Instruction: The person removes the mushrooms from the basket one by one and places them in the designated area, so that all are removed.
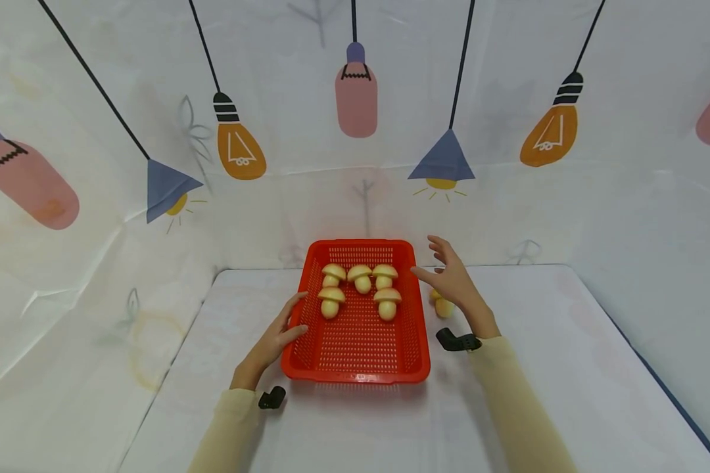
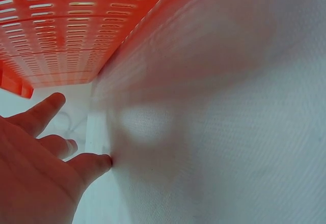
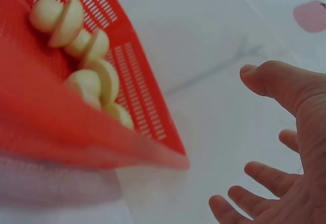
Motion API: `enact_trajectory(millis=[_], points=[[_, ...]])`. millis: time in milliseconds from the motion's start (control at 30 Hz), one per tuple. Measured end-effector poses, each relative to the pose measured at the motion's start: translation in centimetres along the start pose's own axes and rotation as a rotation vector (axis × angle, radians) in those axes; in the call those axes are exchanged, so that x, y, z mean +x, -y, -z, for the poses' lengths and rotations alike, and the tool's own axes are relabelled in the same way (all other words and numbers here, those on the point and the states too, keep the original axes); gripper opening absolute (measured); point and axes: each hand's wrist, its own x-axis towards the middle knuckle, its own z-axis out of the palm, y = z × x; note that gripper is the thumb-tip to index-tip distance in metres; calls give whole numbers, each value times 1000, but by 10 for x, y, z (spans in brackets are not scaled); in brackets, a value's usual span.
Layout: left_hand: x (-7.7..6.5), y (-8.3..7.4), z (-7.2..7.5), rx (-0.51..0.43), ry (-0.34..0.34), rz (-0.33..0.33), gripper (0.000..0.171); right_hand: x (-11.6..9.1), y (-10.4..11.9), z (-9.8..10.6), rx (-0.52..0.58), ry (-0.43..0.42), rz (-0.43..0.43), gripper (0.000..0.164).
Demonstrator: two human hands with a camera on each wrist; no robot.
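A red plastic basket [image 1: 355,351] with slotted walls stands on the white table and holds several toy-like mushrooms [image 1: 330,303] with pale stems and yellowish caps, grouped toward its far half. At the basket's left rim is my left hand [image 1: 275,341], fingers extended; the left wrist view shows this hand [image 2: 41,173] beside the outer wall with nothing in its grasp. My right hand [image 1: 454,282] hovers by the far right rim, fingers spread and thumb toward the basket. Partly hidden beneath it, another mushroom [image 1: 444,308] lies on the table. The right wrist view shows the right hand [image 3: 310,147] holding nothing.
The white table [image 1: 355,433] meets a pale wall sheet [image 1: 307,203] printed with hanging lamps just behind the basket. Black straps with a dark piece [image 1: 458,340] sit at both wrists, over light yellow sleeves [image 1: 517,401].
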Motion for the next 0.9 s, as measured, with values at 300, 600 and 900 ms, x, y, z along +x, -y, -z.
enact_trajectory(millis=[300, 600, 900], points=[[1, 1, 1, 5, -7, 14, 69, 11, 28, -22, 72, 65, 41, 86], [0, -4, 3, 196, -61, 24, 67, 22, 41, -51, 122, 123, 50, 87], [-2, 3, 5, 206, -78, -47, 67, 25, 47, -93, 136, 175, -25, 90]])
